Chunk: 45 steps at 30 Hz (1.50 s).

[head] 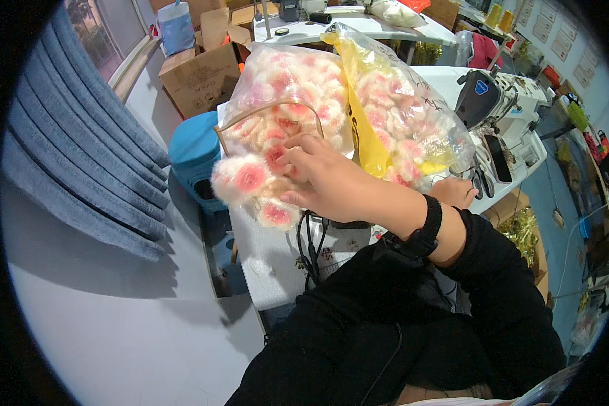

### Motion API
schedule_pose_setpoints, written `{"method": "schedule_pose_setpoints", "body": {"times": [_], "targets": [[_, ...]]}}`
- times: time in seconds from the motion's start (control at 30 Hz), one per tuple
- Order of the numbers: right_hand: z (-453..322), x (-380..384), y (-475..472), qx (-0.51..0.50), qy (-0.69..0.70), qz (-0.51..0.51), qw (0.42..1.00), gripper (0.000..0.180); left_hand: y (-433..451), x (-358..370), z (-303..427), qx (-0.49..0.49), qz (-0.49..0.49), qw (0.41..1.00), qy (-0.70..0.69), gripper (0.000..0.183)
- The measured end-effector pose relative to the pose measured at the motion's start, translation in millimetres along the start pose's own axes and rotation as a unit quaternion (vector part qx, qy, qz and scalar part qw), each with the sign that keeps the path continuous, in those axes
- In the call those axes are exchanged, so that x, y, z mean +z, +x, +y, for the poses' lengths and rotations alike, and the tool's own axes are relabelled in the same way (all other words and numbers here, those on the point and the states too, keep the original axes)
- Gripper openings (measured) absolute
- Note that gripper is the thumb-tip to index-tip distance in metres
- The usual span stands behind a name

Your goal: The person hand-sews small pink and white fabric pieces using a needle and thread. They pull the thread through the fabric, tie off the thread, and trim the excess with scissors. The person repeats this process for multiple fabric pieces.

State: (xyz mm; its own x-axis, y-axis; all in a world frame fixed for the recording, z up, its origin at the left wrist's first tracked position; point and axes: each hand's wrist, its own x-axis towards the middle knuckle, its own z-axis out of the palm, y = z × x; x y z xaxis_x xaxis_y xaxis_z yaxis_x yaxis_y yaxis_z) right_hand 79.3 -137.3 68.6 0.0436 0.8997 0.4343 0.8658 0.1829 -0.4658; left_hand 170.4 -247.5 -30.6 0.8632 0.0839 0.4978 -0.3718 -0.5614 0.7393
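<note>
My right hand [320, 177] reaches leftward over fluffy white-and-pink plush pieces [248, 177] at the table's left edge. Its fingers are spread against them, the thumb lower; whether they grip one is unclear. Behind it, a clear plastic bag [294, 71] bulges with similar pieces, and a thin brown curved band [284, 103] arches across its front. A second clear bag with a yellow strip [368, 132] stands to the right. My left hand [454, 193] rests beyond my right forearm, partly hidden, near black-handled scissors [482, 180]. What it holds is hidden.
An industrial sewing machine [497, 101] stands at the right, with a phone [497, 158] beside it. Black cables [312, 248] hang over the white table [269, 274]. A blue stool [195, 152], cardboard boxes [203, 81] and a blue curtain [86, 147] are on the left.
</note>
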Motion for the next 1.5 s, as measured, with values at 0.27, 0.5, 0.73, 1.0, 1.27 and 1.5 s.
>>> {"method": "schedule_pose_setpoints", "body": {"times": [0.27, 0.5, 0.73, 1.0, 1.27, 1.5], "targets": [[-32, 34, -15, -0.209, -0.023, -0.111, 0.971, 0.048, -7, -12, 7, 0.040, 0.016, 0.999, -0.019, 0.027], [-35, 69, -20, -0.204, -0.113, -0.218, 0.948, 0.026, -8, -22, 16, 0.006, 0.005, 1.000, -0.001, 0.031], [-41, 76, -13, -0.102, -0.118, -0.242, 0.958, 0.019, -9, -25, 20, 0.019, -0.045, 0.999, 0.019, 0.033], [-45, 96, -18, -0.108, -0.110, -0.245, 0.957, 0.014, -7, -31, 33, -0.010, -0.082, 0.996, 0.037, 0.034], [-49, 92, -13, -0.093, -0.135, -0.334, 0.928, 0.010, -8, -7, -6, 0.035, -0.059, 0.998, 0.002, 0.040], [-40, 13, -15, -0.028, 0.067, -0.278, 0.958, 0.025, -12, -36, 16, 0.052, -0.008, 0.999, -0.013, 0.024]]}}
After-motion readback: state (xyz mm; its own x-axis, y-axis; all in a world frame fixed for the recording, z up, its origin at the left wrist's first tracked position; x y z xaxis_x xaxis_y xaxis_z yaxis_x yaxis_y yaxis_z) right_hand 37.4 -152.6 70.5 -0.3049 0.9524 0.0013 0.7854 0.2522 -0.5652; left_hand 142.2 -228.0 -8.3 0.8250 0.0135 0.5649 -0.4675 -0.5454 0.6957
